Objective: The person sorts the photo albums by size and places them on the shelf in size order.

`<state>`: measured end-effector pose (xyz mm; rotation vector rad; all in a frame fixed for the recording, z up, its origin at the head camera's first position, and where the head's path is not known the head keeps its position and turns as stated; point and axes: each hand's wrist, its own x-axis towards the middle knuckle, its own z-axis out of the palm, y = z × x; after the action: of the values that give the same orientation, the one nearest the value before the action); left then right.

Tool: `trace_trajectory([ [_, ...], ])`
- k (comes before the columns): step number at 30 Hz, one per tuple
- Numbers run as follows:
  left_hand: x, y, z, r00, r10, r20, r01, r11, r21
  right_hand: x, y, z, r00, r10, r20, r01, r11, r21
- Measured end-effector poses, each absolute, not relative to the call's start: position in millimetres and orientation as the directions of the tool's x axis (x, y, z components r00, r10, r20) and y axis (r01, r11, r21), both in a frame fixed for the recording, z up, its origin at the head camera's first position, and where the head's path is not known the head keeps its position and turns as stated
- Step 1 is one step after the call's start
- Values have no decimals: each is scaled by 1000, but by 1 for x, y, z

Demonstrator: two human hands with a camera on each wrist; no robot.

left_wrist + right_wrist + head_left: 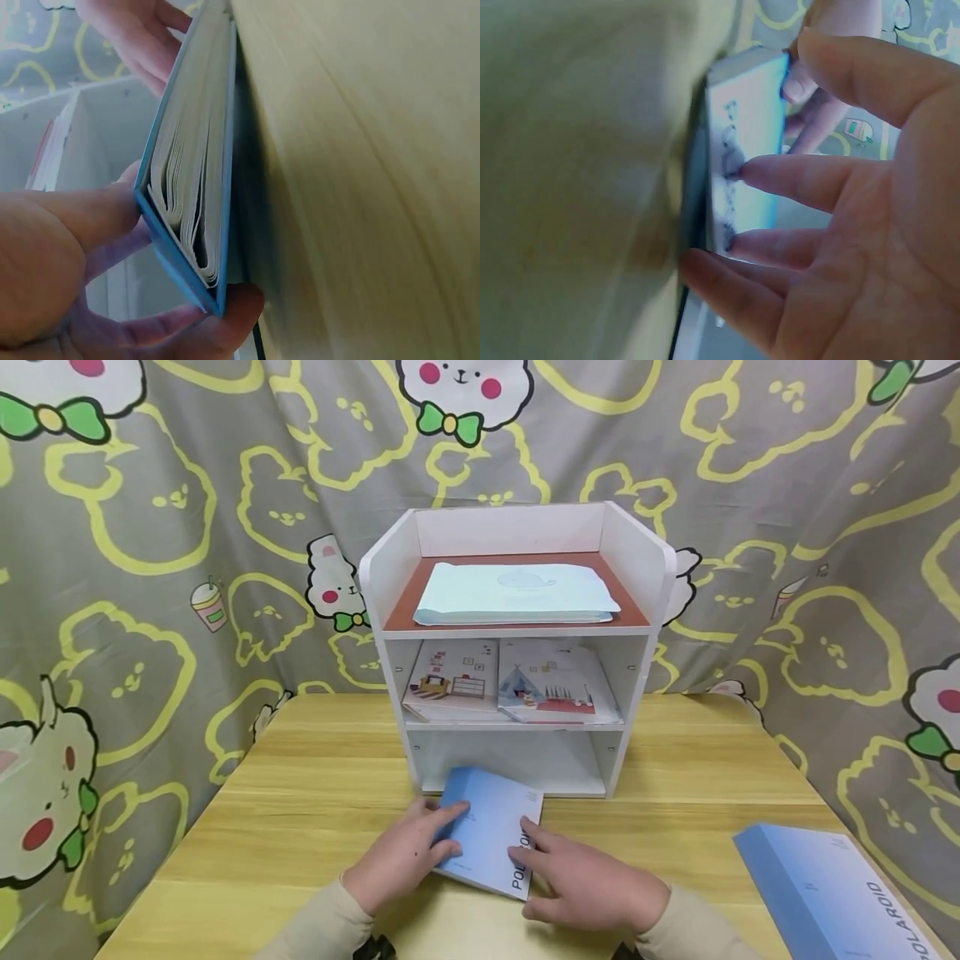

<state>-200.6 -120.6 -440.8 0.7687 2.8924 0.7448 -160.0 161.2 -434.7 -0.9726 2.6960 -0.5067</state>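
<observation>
Blue book (489, 839) is lying flat on the table (300, 810) just before the shelf (517, 643), long axis pointing toward it; left hand (405, 856) is gripping its page edge, right hand (581, 881) is pressing straight fingers against its spine

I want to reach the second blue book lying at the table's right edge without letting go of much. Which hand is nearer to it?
Right. The right hand rests on the held blue book's spine side, toward the second blue book. The left hand grips the held book's far side.

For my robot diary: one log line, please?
left hand grips blue book | right hand touches its spine | white shelf behind
</observation>
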Motion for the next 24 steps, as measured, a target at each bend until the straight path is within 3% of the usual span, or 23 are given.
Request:
trace_trajectory([
  [9,-209,-129,-447,-875,445,190,482,766,424,-163,158,-444,-729,-682,-49,-608,679,-411],
  [14,-215,-132,-450,-915,369,163,403,809,429,-164,159,-447,-712,-699,-61,-617,665,-421],
  [19,-219,-133,-452,-915,367,166,403,829,388,-165,160,-448,-705,-707,-59,-624,658,-421],
  [24,-219,-133,-449,-937,336,96,345,844,412,-169,159,-447,-739,-672,-55,-572,669,-475],
])
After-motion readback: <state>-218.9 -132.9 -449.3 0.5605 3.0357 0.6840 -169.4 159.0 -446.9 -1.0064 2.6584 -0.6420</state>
